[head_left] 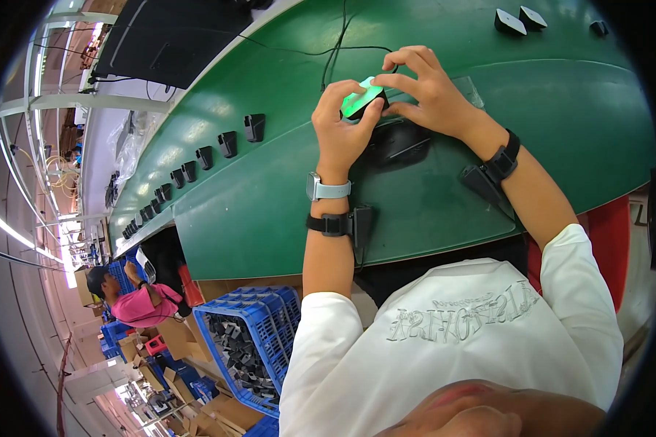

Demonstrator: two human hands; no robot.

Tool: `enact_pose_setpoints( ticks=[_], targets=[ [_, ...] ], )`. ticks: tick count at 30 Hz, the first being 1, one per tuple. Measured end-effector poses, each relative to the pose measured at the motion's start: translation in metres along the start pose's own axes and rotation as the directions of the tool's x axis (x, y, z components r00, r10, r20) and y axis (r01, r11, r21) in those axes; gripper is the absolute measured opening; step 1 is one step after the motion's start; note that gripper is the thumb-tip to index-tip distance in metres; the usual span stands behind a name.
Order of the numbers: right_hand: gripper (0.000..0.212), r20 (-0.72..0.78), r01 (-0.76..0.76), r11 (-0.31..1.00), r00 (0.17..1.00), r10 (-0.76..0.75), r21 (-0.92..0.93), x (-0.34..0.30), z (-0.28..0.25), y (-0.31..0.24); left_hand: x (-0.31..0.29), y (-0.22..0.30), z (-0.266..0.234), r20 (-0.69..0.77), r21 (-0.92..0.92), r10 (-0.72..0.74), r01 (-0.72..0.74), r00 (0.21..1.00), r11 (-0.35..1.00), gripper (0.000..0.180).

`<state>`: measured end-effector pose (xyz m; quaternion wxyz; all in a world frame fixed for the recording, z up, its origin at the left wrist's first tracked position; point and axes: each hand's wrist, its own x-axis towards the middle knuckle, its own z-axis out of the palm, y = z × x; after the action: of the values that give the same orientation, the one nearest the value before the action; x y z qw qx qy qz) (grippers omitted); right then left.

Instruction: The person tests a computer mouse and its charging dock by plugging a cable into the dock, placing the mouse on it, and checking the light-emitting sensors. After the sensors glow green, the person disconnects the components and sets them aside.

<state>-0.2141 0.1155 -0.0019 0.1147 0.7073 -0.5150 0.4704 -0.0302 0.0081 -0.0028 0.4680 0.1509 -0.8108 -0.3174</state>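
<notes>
Between my two hands is a small black device point(363, 100) whose top face glows bright green. My left hand point(340, 135) grips its left side, index finger on the lit top and thumb along the near edge. My right hand point(431, 93) pinches the right end with thumb and index finger, its other fingers curled above. Just under the hands lies a dark rounded shape point(397, 148) on the green table; I cannot make out what it is. A black cable point(335, 51) runs over the tabletop behind the device.
Black housings point(227, 144) stand in a row along the left of the green table point(255, 226). Two white-faced black pieces point(510, 22) lie far right. A blue crate point(284, 313) of black parts is at lower left. A person in pink point(146, 304) works beyond it.
</notes>
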Motion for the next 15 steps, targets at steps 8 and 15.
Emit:
enact_pose_setpoints(
  ticks=[8,15],
  targets=[
    [0.053,-0.014,0.004,1.000,1.000,-0.004,-0.009,0.0006,0.0002,-0.0003,0.0016,0.0015,0.0014,-0.022,-0.032,0.033,-0.033,0.999,0.999,0.031],
    [0.054,-0.014,0.020,0.999,1.000,-0.021,-0.039,0.0002,0.0003,0.0001,0.0016,0.0033,0.0006,-0.014,0.013,0.040,-0.039,0.999,0.999,0.031]
  ],
)
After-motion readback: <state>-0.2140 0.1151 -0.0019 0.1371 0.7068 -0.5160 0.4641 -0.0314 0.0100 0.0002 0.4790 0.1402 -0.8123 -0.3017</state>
